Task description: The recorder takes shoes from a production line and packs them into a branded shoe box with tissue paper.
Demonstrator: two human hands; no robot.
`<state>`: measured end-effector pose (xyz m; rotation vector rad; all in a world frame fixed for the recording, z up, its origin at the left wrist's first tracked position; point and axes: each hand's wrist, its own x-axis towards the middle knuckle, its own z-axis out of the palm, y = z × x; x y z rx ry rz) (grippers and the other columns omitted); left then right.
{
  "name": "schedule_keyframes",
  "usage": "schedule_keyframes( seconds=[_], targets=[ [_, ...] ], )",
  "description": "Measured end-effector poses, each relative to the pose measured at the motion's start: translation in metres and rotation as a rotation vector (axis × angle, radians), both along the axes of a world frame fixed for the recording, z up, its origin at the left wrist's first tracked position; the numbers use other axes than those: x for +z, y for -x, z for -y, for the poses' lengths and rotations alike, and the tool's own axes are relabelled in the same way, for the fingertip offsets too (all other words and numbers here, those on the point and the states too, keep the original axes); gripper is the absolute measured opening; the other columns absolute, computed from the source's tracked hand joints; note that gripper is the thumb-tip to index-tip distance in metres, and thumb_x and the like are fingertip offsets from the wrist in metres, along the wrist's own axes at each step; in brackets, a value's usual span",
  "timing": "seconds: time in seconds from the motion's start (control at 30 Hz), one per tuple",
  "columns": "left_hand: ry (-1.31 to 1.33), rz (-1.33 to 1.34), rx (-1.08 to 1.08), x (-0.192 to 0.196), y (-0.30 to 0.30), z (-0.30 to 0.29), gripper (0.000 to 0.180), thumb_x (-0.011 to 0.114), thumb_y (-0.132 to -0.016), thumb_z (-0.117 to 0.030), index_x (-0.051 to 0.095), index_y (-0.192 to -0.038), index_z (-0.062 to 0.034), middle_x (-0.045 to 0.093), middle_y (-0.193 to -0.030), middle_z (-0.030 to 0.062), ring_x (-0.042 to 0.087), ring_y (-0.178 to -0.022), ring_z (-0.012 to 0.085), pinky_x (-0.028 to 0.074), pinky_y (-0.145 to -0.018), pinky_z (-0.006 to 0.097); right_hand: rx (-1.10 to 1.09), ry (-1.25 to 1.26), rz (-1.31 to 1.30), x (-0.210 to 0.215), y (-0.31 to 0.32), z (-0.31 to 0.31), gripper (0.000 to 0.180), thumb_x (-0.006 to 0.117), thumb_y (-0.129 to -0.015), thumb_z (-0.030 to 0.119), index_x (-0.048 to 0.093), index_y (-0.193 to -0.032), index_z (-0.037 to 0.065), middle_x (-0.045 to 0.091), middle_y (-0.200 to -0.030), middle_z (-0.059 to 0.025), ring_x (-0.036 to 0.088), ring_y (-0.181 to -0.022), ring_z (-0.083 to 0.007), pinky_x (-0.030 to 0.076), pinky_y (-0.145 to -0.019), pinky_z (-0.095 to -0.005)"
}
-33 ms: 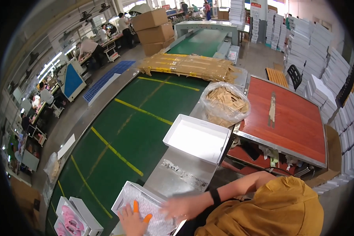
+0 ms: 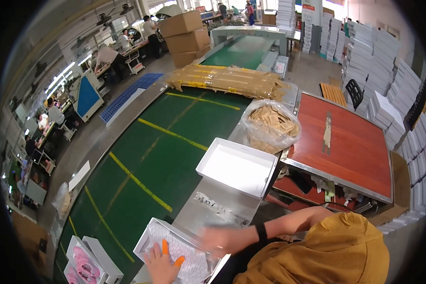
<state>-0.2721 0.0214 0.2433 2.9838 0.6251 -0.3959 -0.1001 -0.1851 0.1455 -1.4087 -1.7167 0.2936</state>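
A white shoebox (image 2: 146, 236) lined with patterned white tissue paper (image 2: 189, 253) sits low in the middle, in front of me. My left hand (image 2: 162, 265) lies flat on the paper with its fingers spread; orange covers sit on two of its fingertips. Over the box's right side is my right hand (image 2: 225, 240), smeared by motion, so its fingers and anything in them are unclear. A black band circles that wrist. Beyond the box, an upturned white box lid (image 2: 236, 165) rests on the metal ledge (image 2: 208, 208).
A green conveyor belt (image 2: 146, 170) with yellow lines runs along my left. On it at the lower left stands an open box (image 2: 102, 258) with pink shoes (image 2: 86, 265). Ahead are a plastic bag of brown paper pieces (image 2: 272, 123) and a red-topped table (image 2: 345, 142).
My right hand has shifted slightly right, away from my left hand and off the middle of the tissue paper. My left hand stays in nearly the same place.
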Motion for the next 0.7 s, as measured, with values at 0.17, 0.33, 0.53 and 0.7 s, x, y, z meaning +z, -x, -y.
schedule_keyframes(
  seconds=[0.17,0.33,0.53,0.7],
  targets=[
    [0.099,0.045,0.003,-0.026,0.004,-0.013,0.095,0.060,-0.084,-0.061,0.030,-0.152,-0.0028,0.035,-0.153,0.0259,0.034,-0.140,0.0450,0.017,-0.115,0.061,-0.918,0.416,0.681,0.017,-0.080,0.067,0.068,0.069,-0.078,0.020,0.046,-0.140,0.004,0.057,-0.127,-0.0235,0.053,-0.122,-0.0423,0.042,-0.097,-0.0616],
    [0.464,0.297,0.097,-0.004,0.010,-0.023,0.093,0.064,-0.086,-0.054,0.025,-0.155,-0.0052,0.031,-0.156,0.0234,0.028,-0.145,0.0412,0.004,-0.120,0.056,-0.768,1.033,0.292,0.012,-0.125,0.111,0.045,0.066,-0.081,0.021,0.059,-0.123,0.005,0.068,-0.104,-0.0162,0.066,-0.094,-0.0355,0.051,-0.082,-0.0478],
    [1.138,1.072,0.350,-0.007,0.013,-0.010,0.086,0.062,-0.092,-0.046,0.020,-0.156,-0.0050,0.032,-0.156,0.0190,0.029,-0.146,0.0360,0.014,-0.120,0.054,-0.035,0.209,-1.278,0.130,-0.088,0.074,0.039,0.060,-0.097,0.027,0.058,-0.126,0.002,0.068,-0.115,-0.0069,0.066,-0.103,-0.0189,0.051,-0.091,-0.0340],
    [1.517,1.146,0.416,0.030,0.011,0.039,0.076,0.061,-0.095,-0.029,0.022,-0.155,-0.0038,0.036,-0.153,0.0180,0.034,-0.141,0.0326,0.028,-0.115,0.048,0.514,0.331,-1.711,0.039,-0.039,0.044,0.043,0.058,-0.099,0.027,0.052,-0.134,0.001,0.063,-0.126,-0.0040,0.061,-0.113,-0.0137,0.048,-0.097,-0.0312]
  ],
)
